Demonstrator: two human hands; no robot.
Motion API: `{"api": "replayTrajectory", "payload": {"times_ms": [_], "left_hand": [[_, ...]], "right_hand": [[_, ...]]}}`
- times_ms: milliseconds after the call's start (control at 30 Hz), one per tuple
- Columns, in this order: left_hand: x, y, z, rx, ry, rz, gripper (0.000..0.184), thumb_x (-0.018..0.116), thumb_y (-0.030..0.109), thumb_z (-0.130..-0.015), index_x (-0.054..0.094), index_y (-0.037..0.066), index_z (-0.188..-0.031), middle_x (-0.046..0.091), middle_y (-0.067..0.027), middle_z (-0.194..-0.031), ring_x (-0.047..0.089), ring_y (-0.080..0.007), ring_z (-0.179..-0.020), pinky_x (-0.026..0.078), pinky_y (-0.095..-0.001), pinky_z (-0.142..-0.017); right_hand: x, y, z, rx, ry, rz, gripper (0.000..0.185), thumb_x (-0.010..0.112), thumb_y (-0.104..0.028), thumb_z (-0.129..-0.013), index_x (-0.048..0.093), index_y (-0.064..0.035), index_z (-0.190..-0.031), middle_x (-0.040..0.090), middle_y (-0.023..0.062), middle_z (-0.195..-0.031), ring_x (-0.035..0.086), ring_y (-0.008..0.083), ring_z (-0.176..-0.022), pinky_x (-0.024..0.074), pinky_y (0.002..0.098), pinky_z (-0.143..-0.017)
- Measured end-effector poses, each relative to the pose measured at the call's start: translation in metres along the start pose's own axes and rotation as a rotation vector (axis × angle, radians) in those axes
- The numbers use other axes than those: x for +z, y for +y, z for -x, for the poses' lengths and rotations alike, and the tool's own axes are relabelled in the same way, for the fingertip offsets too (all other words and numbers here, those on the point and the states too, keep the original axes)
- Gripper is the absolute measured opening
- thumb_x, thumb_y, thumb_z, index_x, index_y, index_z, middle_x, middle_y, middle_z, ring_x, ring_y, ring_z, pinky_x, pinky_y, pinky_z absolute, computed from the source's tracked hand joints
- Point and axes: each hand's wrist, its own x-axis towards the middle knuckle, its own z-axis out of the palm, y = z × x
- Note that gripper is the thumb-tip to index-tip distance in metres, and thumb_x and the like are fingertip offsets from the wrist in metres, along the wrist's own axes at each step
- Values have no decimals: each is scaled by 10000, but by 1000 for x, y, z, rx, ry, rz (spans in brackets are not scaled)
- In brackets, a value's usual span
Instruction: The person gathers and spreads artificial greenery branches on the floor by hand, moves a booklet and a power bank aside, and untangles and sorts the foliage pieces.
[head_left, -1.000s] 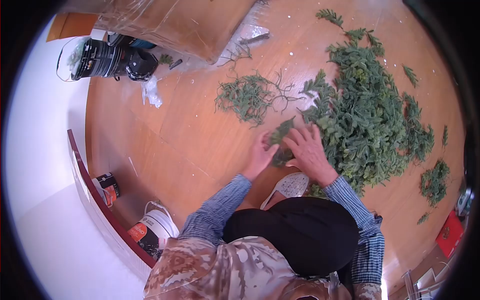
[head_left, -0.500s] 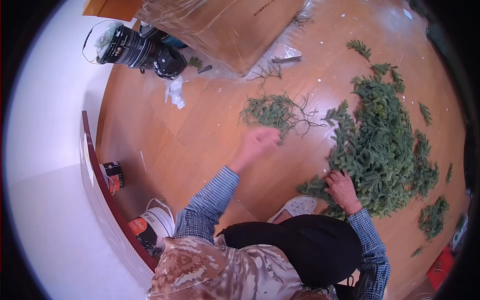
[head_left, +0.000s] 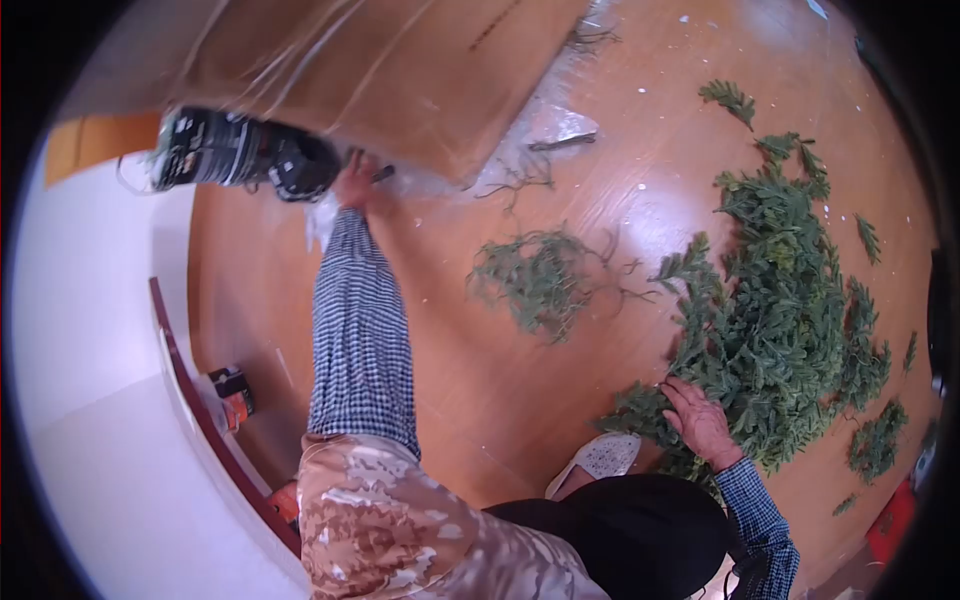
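My left hand [head_left: 358, 184] is stretched far out to the upper left, low by the floor beside the dark containers. Its fingers look spread but blurred, and a small dark stick-like piece [head_left: 383, 173] lies right next to them. Over the near-left edge of a large pile of green artificial fir sprigs [head_left: 785, 290] rests my right hand [head_left: 700, 422]. Its fingers are extended flat, touching the foliage, with nothing visibly gripped. A smaller tangle of thin green and brown sprigs [head_left: 540, 280] lies on the floor between my two hands.
A large plastic-wrapped cardboard box [head_left: 400, 90] stands at the top. Black buckets [head_left: 225, 150] sit left of it against the wall. Loose sprigs [head_left: 877, 440] lie right of the pile. A dark red-edged panel [head_left: 205, 385] leans at left. My shoe [head_left: 605, 458] is near the pile.
My left hand has moved from mid-floor up and left to the containers, covering where a small green sprig lay. My right hand stays at the pile's edge. The view has shifted slightly.
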Motion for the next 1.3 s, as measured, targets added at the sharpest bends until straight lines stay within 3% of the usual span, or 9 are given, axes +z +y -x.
{"api": "replayTrajectory", "payload": {"times_ms": [67,367,467,633,700,800,833,1067,1300], "left_hand": [[4,-27,-18,-50,-293,104,520,509,375,-926,438,94,-1358,521,-188,-1273,489,-267,-1193,418,-352,-956],[17,-53,31,-260,68,-42,508,590,345,-847,517,22,-1232,662,-140,-959,653,-294,-798,517,-408,-672],[-51,147,137,-342,305,258,484,415,359,-996,637,-67,-1059,679,-118,-925,583,-127,-806,483,-306,-732],[-56,333,272,-130,-164,411,189,580,123,-916,679,-5,-1014,672,-81,-958,600,-173,-876,477,-302,-791],[-32,403,290,356,-326,520,124,630,64,-846,694,37,-949,681,-120,-974,633,-223,-959,480,-359,-860],[5,478,305,780,-647,494,96,660,143,-835,683,56,-867,672,-109,-923,639,-254,-904,495,-340,-767],[15,494,305,978,-677,474,118,667,178,-835,673,60,-837,666,-96,-876,642,-249,-849,505,-339,-696],[58,551,176,1118,-62,2,85,630,155,-834,608,81,-799,581,-116,-723,573,-244,-566,447,-348,-500],[156,513,-38,785,209,-260,375,478,95,-869,460,50,-1241,486,-240,-1234,523,-420,-1088,500,-501,-835]], "right_hand": [[-5,-1,0,25,-32,27,467,597,-241,-865,480,-127,-1303,462,45,-1368,486,269,-1199,474,426,-880],[-3,1,5,84,-90,-92,497,561,-232,-892,416,-121,-1355,389,65,-1436,504,307,-1193,465,460,-899],[-4,-3,8,-8,-2,12,515,548,-212,-880,399,-96,-1360,380,92,-1442,515,327,-1182,459,450,-920],[-71,-44,-5,-359,-27,178,474,588,-135,-728,514,-61,-1191,528,109,-1241,601,244,-1002,534,361,-677],[-103,-36,-28,-497,428,94,372,593,-129,-708,549,-73,-1073,571,76,-1022,608,209,-830,511,328,-553],[-192,-15,-84,89,366,342,407,627,-187,-704,555,-78,-1090,589,93,-1075,605,246,-885,519,319,-633],[-190,30,-110,-173,835,346,461,653,-255,-756,545,-98,-1176,536,127,-1222,540,298,-1087,497,392,-822],[-202,122,-154,344,480,342,601,637,-533,-779,530,-200,-1268,434,70,-1362,403,356,-1251,334,676,-900],[-145,124,-86,326,507,294,502,606,-489,-820,583,-138,-1178,501,54,-1266,459,307,-1171,315,610,-972]]}}
